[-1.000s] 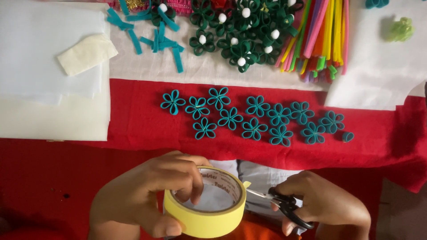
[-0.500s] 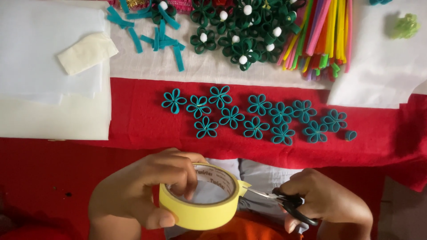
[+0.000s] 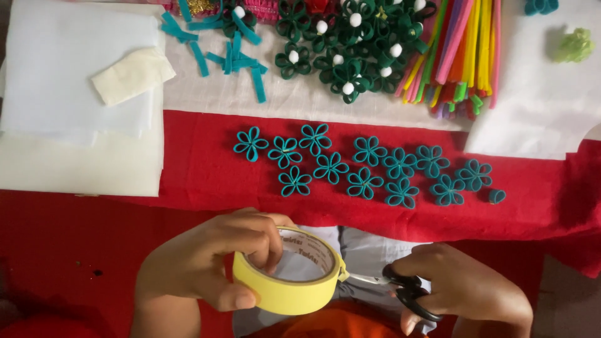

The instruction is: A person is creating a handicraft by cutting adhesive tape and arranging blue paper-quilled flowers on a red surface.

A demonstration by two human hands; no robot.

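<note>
left hand (image 3: pixel 206 266): fingers wrapped round the tape roll (image 3: pixel 289 275); thumb pressed on the outer yellow wall, fingertips (image 3: pixel 270 261) hooked over the rim into the core. Firm hold.
right hand (image 3: pixel 466 289): fingers closed through the black loops of the scissors (image 3: pixel 395 289); thumb in the upper loop, others curled under.
tape roll: yellow, wide, tilted so the hollow faces up; sits between the two hands, above the lap, below the bench edge.
scissors: blades point left from the right fingers, tips touching the roll's right rim at a small loose tab of tape. Blades look nearly shut; exact gap cannot be told.
red cloth (image 3: pixel 200 169): covers the bench just beyond the fingertips.
teal flowers (image 3: pixel 363 166): loop-petal shapes lying flat in two loose rows on the red cloth, past both hands.
dark green flowers (image 3: pixel 341 47): heap with white bead centres, far beyond the fingers, top middle.
teal strips (image 3: pixel 235 44): loose cut pieces left of that heap.
coloured sticks (image 3: pixel 460 53): bundle right of the heap, far from the right fingers.
white sheets (image 3: pixel 69 94): stacked far ahead and left of the left fingers.
</note>
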